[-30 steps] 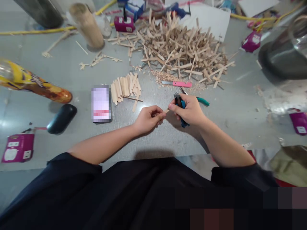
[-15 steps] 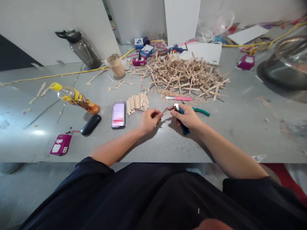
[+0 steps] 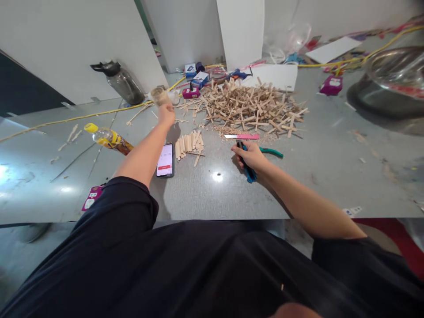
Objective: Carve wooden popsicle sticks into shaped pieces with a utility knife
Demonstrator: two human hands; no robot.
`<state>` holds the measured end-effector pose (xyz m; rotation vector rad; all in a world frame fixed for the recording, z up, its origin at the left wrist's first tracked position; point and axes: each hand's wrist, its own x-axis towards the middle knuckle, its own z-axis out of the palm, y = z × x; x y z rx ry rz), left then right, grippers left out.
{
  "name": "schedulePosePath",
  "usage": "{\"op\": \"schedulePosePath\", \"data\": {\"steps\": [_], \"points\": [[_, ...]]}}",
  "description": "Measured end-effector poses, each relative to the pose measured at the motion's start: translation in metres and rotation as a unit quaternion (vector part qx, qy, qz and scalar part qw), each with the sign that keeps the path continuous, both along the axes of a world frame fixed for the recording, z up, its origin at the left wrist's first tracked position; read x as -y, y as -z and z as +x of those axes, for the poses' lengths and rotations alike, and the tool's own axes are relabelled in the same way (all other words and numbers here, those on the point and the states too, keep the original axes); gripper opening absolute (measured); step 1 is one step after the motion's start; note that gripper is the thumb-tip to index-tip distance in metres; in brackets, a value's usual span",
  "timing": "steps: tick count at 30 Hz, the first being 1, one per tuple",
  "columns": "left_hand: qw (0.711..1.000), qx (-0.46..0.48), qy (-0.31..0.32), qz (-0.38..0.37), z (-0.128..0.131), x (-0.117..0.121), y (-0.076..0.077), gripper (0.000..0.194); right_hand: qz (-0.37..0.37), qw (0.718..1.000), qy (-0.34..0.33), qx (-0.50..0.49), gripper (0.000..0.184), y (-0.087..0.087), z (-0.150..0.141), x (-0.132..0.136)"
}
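My left hand [image 3: 166,115] is stretched out to the jar [image 3: 159,94] at the back left, which has a pale brown filling. Its fingers are closed at the jar's front; whatever they hold is hidden. Above the middle of the table, my right hand [image 3: 250,157] grips a blue utility knife [image 3: 250,175]. A teal-handled tool [image 3: 272,153] sticks out behind that hand, its other end hidden. Just beyond lies a pink craft knife [image 3: 247,137]. A row of flat wooden sticks [image 3: 188,144] lies left of centre, with a loose stick [image 3: 198,159] beside it.
A large heap of wooden sticks [image 3: 251,104] covers the back centre. Beside my left arm are a phone [image 3: 164,161], a yellow-capped bottle [image 3: 109,139] and a purple box [image 3: 92,198]. A grey water bottle [image 3: 124,86] leans at the back; a metal bowl [image 3: 394,88] stands right.
My left hand has left the spot beside my right hand and reached forward and left to the jar. A loose stick now lies by the row. My right hand still grips the knife.
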<state>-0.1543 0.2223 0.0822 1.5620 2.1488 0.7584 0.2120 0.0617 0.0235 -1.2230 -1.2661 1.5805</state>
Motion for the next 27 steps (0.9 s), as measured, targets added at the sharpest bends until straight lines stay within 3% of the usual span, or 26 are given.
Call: {"op": "schedulePosePath", "data": {"steps": [3,6,10,14,17,21,27], "points": [[0.998,-0.049,-0.016,0.029,-0.005,0.011,0.008,0.043,-0.006,1.000,0.000,-0.006,0.034,0.003,0.000,-0.001],[0.997,-0.076,0.010,0.020,-0.001,0.033,0.015,0.042,-0.014,1.000,-0.001,-0.012,0.032,0.004,-0.001,-0.001],[0.993,-0.088,0.078,-0.014,0.020,0.069,0.020,0.013,-0.025,1.000,-0.004,-0.009,0.029,0.003,-0.002,-0.001],[0.986,-0.107,0.117,-0.044,0.049,0.093,0.026,0.022,-0.024,1.000,-0.006,0.000,0.028,0.003,-0.002,-0.001],[0.983,-0.118,0.120,-0.068,0.063,0.098,0.032,0.026,-0.022,1.000,-0.008,0.004,0.030,0.006,-0.002,-0.001],[0.983,-0.116,0.108,-0.090,0.069,0.100,0.036,0.016,-0.016,1.000,-0.013,-0.001,0.031,0.010,-0.002,-0.002],[0.989,-0.076,0.106,-0.072,0.065,0.102,0.030,0.025,-0.011,1.000,-0.014,-0.004,0.029,0.012,-0.002,-0.003]]}}
